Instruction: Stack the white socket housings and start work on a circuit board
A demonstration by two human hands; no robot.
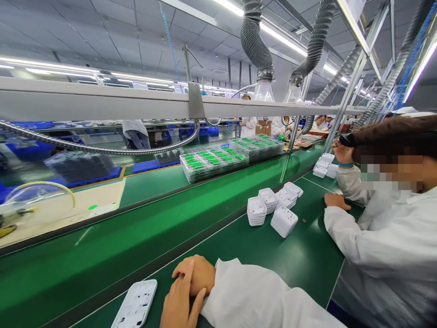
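Observation:
My two hands rest together on the green work surface (273,255) at the bottom of the view. My right hand (198,272), in a white sleeve, lies flat on the surface. My left hand (177,306) lies against it with fingers stretched out. Neither holds anything. A white plastic socket panel (135,304) lies flat just left of my left hand, not touched. Farther along the surface stand low stacks of white plastic housings (273,206), out of reach of both hands.
A co-worker in a white coat (385,255) sits to my right, one hand (336,200) on the surface, the other raised to the head. A green conveyor belt (136,237) runs past. Trays of green circuit boards (215,161) lie beyond. Extraction hoses (254,41) hang overhead.

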